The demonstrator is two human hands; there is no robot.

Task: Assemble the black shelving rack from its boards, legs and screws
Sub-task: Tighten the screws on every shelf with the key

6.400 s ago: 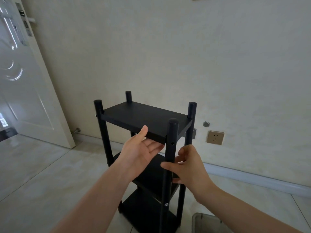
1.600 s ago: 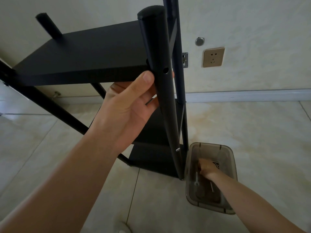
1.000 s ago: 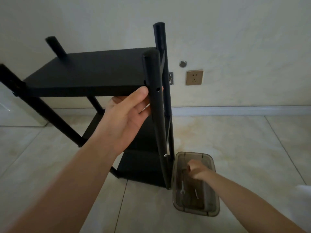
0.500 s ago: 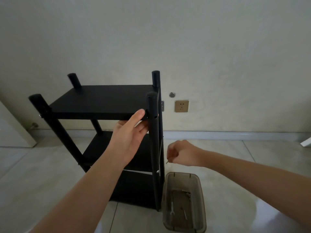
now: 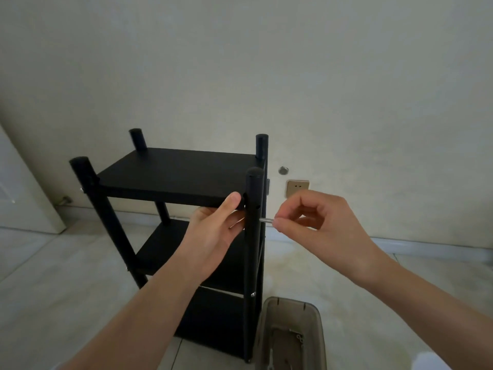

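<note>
A translucent grey-brown plastic bin (image 5: 290, 335) stands on the pale tiled floor (image 5: 53, 276) just beside the rack's near right leg. Inside it lie a few small metal pieces, too dim and small to name or count.

The black shelving rack (image 5: 176, 180) stands upright on the floor near the cream wall (image 5: 240, 62). It has four round black legs and three black boards: the flat top board (image 5: 173, 172), a middle one and a bottom one, both partly hidden behind the arms. Small silver screw heads show on the legs lower down, one on the near right leg (image 5: 254, 236) and at least one on the near left leg.

The left hand (image 5: 213, 228) holds the top board at its near right corner, thumb on the front edge and fingers (image 5: 237, 221) curled underneath, touching the near right leg. The right hand (image 5: 314, 222) has its fingers curled in, thumb and forefinger pinching one small silver screw (image 5: 266, 220), whose tip points at the side of the near right leg, just below a hole in it.

On the wall behind are one beige socket plate (image 5: 298, 188) and one round metal stud (image 5: 283, 170).
</note>
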